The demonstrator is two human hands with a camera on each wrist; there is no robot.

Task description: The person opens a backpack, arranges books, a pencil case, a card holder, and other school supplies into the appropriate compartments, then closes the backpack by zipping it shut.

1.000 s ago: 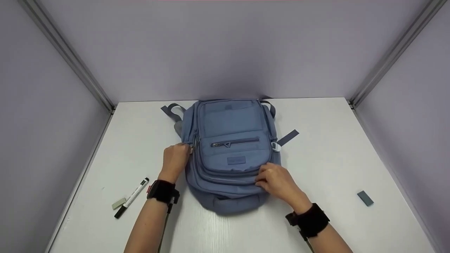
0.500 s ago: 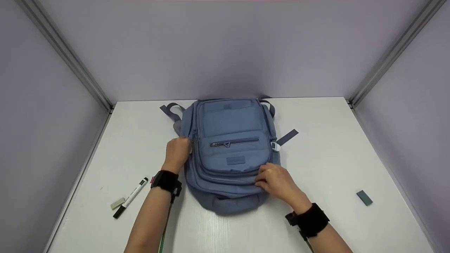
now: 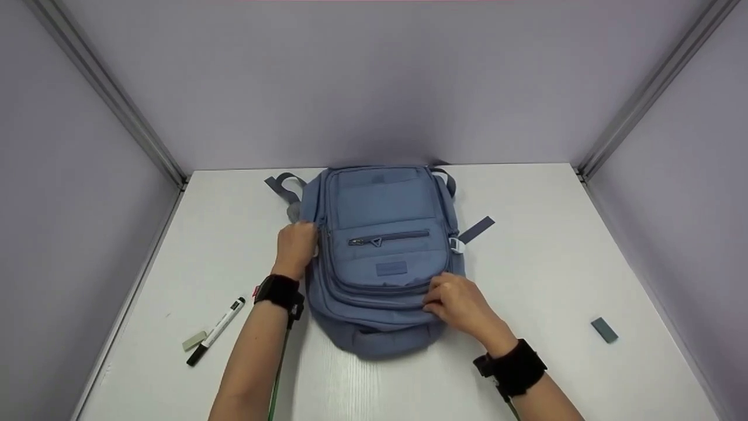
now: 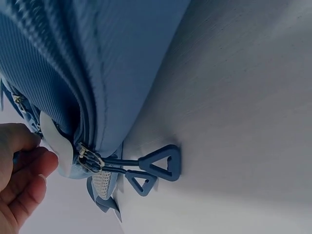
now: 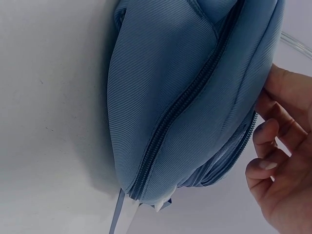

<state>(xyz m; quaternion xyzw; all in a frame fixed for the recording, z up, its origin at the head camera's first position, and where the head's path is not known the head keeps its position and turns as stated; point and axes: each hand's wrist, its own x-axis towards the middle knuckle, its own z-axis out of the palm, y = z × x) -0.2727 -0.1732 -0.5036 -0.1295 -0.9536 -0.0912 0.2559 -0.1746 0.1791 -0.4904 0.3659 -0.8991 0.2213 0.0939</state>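
- Lilac walls with metal corner rails are seen closing in a white bench.
- Flat on that bench, front pocket up, a blue backpack is laid, near the middle and close to the back wall.
- At the backpack's left edge, the left hand is set with fingers curled; in the left wrist view the fingers are seen bent beside the zipper line, yet what is pinched cannot be told.
- Two triangular zipper pulls are shown resting on the bench beside the backpack's seam.
- On the lower front pocket, the right hand is placed, its fingertips curled onto the fabric and the edge gripped.
- Off to the left, a marker is seen lying just beside a pale eraser.
- Well apart on the right, a small grey block is left lying alone.
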